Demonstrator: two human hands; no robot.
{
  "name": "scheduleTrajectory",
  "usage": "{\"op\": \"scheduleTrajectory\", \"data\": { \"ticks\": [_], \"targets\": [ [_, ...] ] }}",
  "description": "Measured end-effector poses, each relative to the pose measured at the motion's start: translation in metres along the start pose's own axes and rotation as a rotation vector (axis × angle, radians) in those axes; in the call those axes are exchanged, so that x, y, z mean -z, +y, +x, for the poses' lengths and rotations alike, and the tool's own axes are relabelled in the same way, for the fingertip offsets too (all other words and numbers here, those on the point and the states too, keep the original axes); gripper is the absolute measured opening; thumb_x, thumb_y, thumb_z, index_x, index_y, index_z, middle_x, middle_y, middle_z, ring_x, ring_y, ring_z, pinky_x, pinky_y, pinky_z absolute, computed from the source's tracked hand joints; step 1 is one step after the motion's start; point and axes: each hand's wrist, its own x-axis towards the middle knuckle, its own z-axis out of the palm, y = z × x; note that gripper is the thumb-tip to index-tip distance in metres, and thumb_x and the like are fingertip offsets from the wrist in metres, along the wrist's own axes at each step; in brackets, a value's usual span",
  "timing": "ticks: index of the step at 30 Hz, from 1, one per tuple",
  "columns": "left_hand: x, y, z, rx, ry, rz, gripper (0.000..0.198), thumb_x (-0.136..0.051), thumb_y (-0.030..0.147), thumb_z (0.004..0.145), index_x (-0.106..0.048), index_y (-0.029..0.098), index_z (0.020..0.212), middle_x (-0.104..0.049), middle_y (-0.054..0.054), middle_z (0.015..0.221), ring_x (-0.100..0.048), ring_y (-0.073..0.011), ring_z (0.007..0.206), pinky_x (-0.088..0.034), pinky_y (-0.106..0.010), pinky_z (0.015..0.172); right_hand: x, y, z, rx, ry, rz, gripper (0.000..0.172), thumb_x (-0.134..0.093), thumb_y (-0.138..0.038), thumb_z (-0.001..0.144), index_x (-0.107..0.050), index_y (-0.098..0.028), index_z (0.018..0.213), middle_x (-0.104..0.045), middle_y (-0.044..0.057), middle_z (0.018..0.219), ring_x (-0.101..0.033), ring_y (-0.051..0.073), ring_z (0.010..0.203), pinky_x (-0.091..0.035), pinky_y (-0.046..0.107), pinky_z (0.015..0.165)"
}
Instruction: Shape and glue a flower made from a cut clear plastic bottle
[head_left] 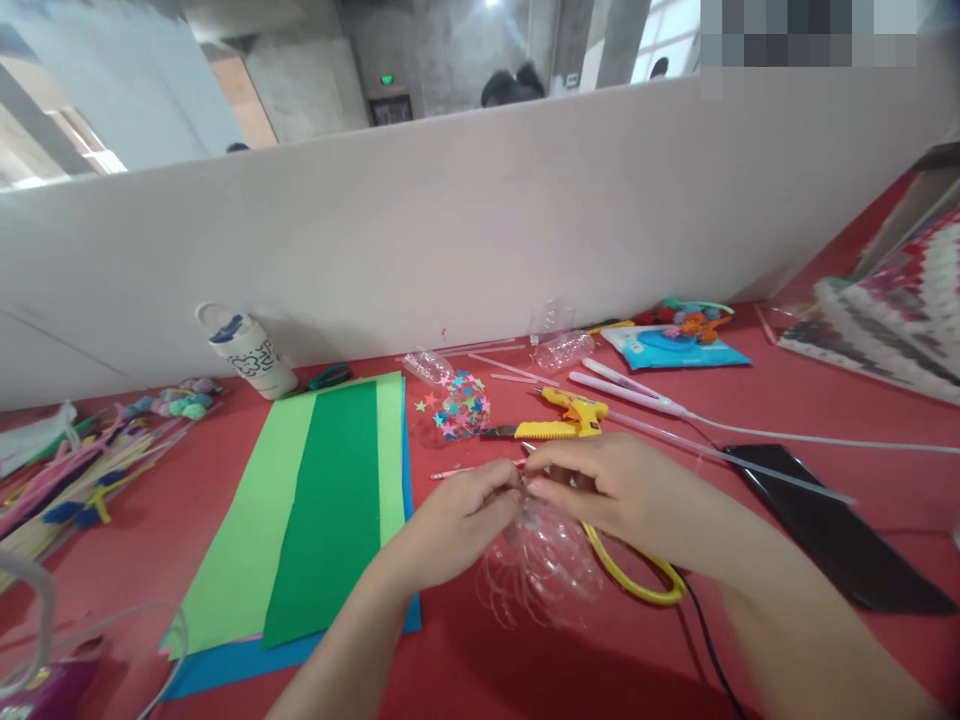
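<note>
At the lower centre of the frame, over a smooth red desk [465, 645], a loose bundle of clear, shiny plastic strips [551, 575], curled into thin loops. To its left, overlapping flat, matte sheets in light green, dark green and blue [330, 510]. Just right of the bundle, a rounded, glossy yellow handle [637, 590], partly covered by the right hand [615, 480]; at the right, a flat, shiny black slab [832, 530].

At the centre, the left hand [469, 510], angled inward, with fingers closed on the bundle's gathered upper end. Opposite, the right hand, palm down, with fingers bent over that same end, hiding part of it; cannot tell whether gripping.

Just beyond, a yellow-and-black cutter [547, 430], a yellow plastic glue gun [574, 407] and a clear ball covered in multicoloured stars [461, 405]. Farther back, crinkled clear plastic bottles [564, 350] before a smooth white partition [450, 220].
</note>
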Motion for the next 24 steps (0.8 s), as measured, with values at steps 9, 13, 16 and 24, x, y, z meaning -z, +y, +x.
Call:
{"op": "scheduleTrajectory", "data": {
  "ticks": [9, 13, 16, 24],
  "targets": [
    [0.039, -0.001, -0.02, 0.013, -0.215, -0.071, 0.026, -0.039, 0.026, 0.091, -0.063, 0.019, 0.097, -0.068, -0.004, 0.094, -0.057, -0.012, 0.074, -0.044, -0.025, 0.071, -0.022, 0.046, 0.054, -0.18, 0.33, 0.076, 0.022, -0.048, -0.034, 0.086, -0.061, -0.018, 0.094, -0.065, 0.006, 0.093, -0.062, 0.018, 0.086, -0.049, 0.033, 0.077],
    [0.047, 0.005, -0.028, 0.019, -0.26, -0.103, 0.026, -0.039, 0.025, 0.09, -0.065, 0.02, 0.096, -0.069, -0.004, 0.098, -0.058, -0.0107, 0.074, -0.044, -0.023, 0.068, -0.07, 0.056, 0.099, -0.177, 0.322, -0.018, 0.069, -0.066, -0.027, 0.071, -0.037, -0.02, 0.134, -0.039, 0.015, 0.14, -0.041, 0.027, 0.127, -0.038, 0.042, 0.099],
    [0.05, 0.009, -0.032, 0.01, -0.277, -0.046, 0.025, -0.041, 0.023, 0.089, -0.066, 0.02, 0.094, -0.07, -0.002, 0.098, -0.059, -0.0109, 0.078, -0.044, -0.022, 0.069, -0.095, 0.055, 0.12, -0.202, 0.296, -0.073, 0.095, -0.076, -0.024, 0.06, -0.027, -0.02, 0.141, -0.024, 0.019, 0.148, -0.027, 0.036, 0.135, -0.034, 0.05, 0.101],
    [0.052, 0.011, -0.034, -0.013, -0.286, 0.022, 0.026, -0.041, 0.021, 0.088, -0.066, 0.019, 0.094, -0.071, -0.002, 0.092, -0.061, -0.012, 0.076, -0.043, -0.023, 0.066, -0.102, 0.075, 0.136, -0.241, 0.354, -0.046, 0.057, -0.059, -0.016, 0.078, -0.039, -0.018, 0.132, -0.05, 0.014, 0.127, -0.054, 0.024, 0.112, -0.045, 0.038, 0.091]
  ]
}}
